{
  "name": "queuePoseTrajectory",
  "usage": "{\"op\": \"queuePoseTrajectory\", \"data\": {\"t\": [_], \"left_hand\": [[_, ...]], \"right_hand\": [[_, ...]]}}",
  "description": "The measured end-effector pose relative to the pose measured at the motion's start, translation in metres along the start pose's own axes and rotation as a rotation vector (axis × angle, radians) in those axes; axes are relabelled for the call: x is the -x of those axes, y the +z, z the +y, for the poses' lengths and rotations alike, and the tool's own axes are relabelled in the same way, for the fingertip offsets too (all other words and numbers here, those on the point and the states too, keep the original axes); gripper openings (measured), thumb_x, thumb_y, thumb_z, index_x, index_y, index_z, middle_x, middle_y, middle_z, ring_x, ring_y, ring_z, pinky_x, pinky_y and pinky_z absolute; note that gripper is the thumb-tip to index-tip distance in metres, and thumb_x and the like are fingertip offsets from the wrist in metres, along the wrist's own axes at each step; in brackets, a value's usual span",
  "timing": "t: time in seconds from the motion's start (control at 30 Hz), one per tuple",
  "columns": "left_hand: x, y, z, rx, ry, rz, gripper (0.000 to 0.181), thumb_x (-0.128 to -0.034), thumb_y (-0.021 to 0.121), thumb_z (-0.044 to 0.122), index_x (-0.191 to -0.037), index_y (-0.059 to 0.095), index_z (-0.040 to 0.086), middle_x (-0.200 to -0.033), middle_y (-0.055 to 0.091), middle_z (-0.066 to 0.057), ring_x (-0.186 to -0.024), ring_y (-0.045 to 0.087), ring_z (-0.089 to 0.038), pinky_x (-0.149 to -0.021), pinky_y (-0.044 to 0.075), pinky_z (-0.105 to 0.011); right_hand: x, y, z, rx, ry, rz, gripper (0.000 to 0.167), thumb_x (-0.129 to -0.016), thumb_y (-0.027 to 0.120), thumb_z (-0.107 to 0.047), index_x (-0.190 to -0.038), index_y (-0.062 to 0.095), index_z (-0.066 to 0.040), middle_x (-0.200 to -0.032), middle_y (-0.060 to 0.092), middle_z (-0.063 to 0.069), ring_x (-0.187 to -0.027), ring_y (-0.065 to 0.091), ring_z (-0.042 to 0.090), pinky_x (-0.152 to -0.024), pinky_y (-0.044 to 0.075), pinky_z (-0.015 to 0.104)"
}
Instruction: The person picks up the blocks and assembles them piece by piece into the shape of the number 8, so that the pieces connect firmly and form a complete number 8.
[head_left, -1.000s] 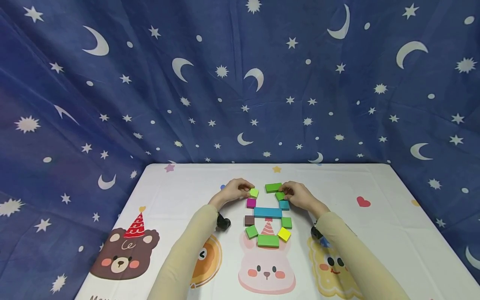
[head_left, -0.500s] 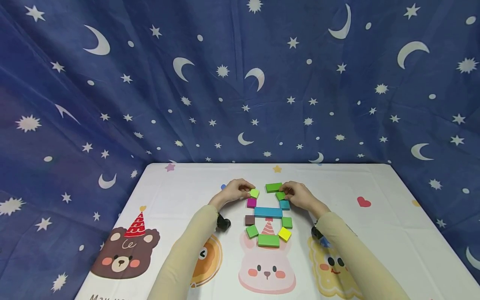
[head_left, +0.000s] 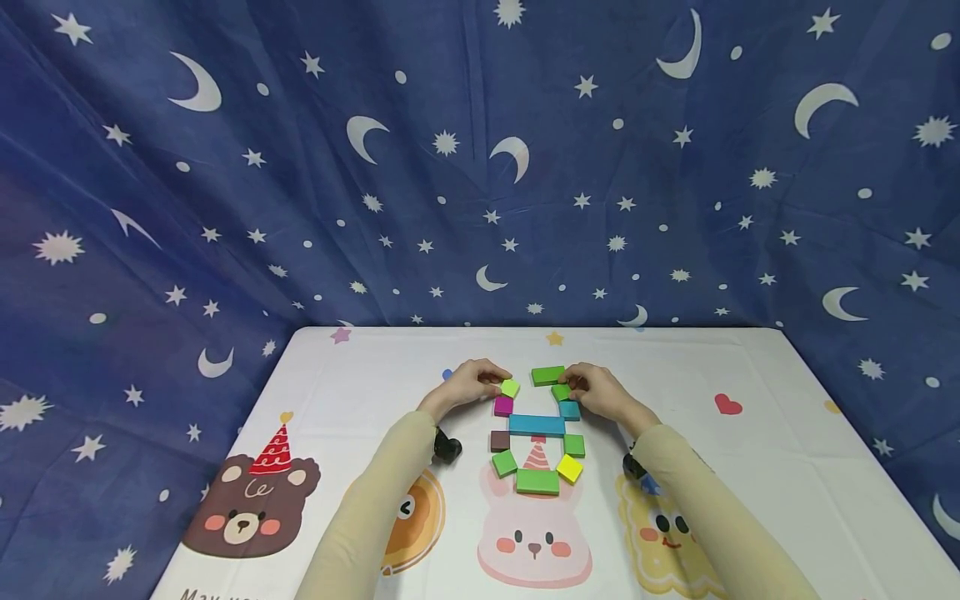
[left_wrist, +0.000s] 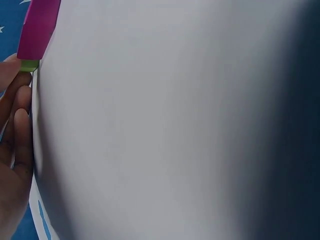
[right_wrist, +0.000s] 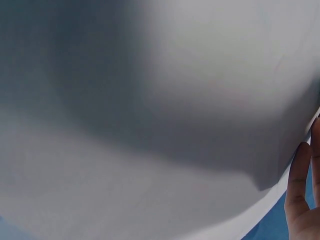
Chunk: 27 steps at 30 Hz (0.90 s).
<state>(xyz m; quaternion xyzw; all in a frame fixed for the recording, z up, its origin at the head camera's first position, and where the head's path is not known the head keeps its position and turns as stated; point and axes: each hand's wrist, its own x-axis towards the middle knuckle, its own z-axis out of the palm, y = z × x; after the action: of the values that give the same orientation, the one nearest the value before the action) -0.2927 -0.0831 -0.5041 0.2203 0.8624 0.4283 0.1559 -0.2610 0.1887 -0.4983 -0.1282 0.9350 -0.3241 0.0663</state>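
Observation:
Near the back of the table, my left hand [head_left: 467,385] pinches a small lime block [head_left: 511,387] just behind a magenta block [head_left: 503,406]. The left wrist view shows thumb and fingertips on the lime block [left_wrist: 29,65], with the magenta block [left_wrist: 40,30] beside it. Across from it, my right hand [head_left: 602,393] holds a small green block [head_left: 561,392] between thumb and fingers. That block lies between a long green block [head_left: 548,376] and a small teal block [head_left: 570,410]. Only some fingers of my right hand [right_wrist: 301,192] show in the right wrist view; its block is hidden there.
A long blue block [head_left: 536,426] crosses the middle of the block outline. Nearer me are a brown block [head_left: 500,441], green blocks [head_left: 537,482] and a yellow block [head_left: 569,468]. The white tablecloth [head_left: 780,467] has printed cartoon faces. A blue starry curtain [head_left: 420,208] hangs behind.
My left fingers and the lime block have shifted very slightly toward the magenta block. My right hand and the other blocks look the same.

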Motion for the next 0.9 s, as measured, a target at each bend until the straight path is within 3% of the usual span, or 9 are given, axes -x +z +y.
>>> {"op": "queuePoseTrajectory", "data": {"t": [0.9], "left_hand": [[-0.0001,0.0053,-0.0044,0.001,-0.015,0.040,0.029,-0.0880,0.064,0.003,-0.116,0.070,0.010,-0.111,0.065,-0.009,-0.094,0.056,-0.013,-0.086,0.045,-0.025]], "right_hand": [[0.0025,0.0001,0.0026,-0.018,-0.050,0.016,0.026,-0.084,0.064,0.004,-0.108,0.069,-0.006,-0.098,0.065,0.009,-0.086,0.055,0.019,-0.079,0.048,0.035]]}}
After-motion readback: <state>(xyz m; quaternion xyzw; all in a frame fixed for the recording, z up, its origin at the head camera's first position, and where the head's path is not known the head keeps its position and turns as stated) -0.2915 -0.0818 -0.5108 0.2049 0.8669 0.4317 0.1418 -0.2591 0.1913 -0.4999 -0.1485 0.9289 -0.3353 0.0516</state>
